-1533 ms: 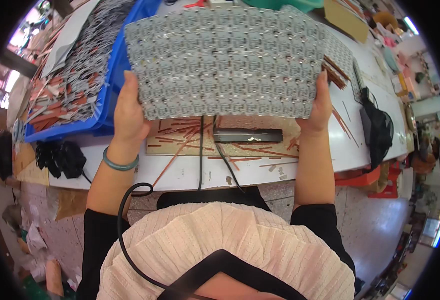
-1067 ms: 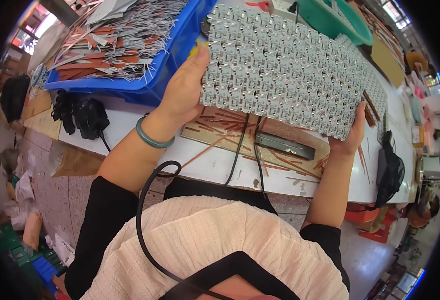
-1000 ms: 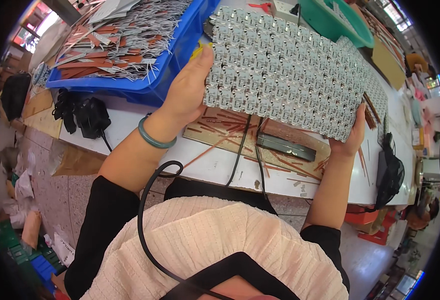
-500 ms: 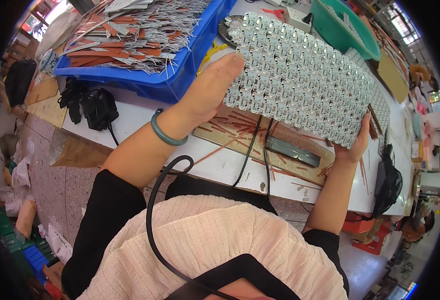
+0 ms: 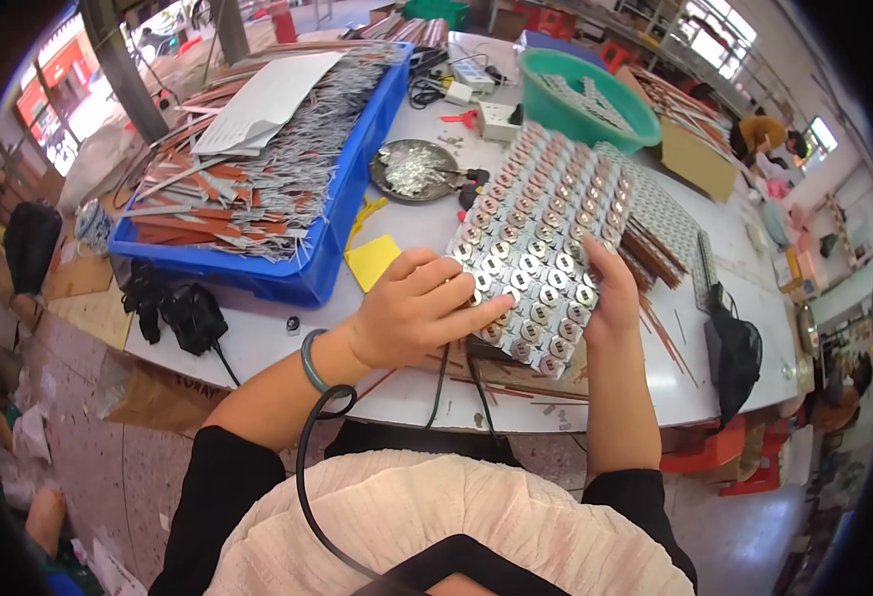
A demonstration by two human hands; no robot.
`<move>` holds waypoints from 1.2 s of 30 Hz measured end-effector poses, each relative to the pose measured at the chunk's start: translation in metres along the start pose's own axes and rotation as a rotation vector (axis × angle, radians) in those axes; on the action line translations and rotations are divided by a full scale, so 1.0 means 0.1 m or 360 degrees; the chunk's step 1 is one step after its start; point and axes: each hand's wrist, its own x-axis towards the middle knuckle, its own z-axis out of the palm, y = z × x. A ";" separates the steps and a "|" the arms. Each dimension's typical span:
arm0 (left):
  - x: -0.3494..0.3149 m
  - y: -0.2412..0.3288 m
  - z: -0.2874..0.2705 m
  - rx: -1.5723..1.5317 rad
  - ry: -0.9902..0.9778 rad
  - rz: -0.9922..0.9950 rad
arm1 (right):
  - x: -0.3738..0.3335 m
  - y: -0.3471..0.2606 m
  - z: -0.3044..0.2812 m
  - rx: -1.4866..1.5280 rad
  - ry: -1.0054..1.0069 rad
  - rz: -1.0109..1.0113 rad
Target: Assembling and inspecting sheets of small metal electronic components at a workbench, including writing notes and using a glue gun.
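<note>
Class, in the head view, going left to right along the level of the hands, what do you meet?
Black adapter → bangle → left hand → silver panel → right hand → bundle of brown strips → black mesh bag.

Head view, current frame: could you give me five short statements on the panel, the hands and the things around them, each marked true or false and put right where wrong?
1. The left hand and the right hand both touch the disc-studded panel. True.
2. The bracelet is on the right wrist. False; the bracelet is on the left wrist.
3. White paper lies on the strips in the blue bin. True.
4. The green basin stands left of the blue bin. False; the green basin is to its right.
5. The dark round dish holds shiny silver bits. True.
</note>
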 end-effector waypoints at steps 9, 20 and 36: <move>0.25 -0.37 0.04 -0.1772 0.0423 -0.1474 | 0.03 0.03 -0.19 0.0079 -0.0120 -0.0122; -0.10 -0.10 0.65 -0.2628 0.0475 -0.1839 | -0.07 0.20 -0.12 -0.0294 0.0019 0.0042; 0.13 0.08 0.36 -0.2744 0.0833 -0.1808 | 0.00 0.49 -0.28 -0.0536 -0.0557 -0.0245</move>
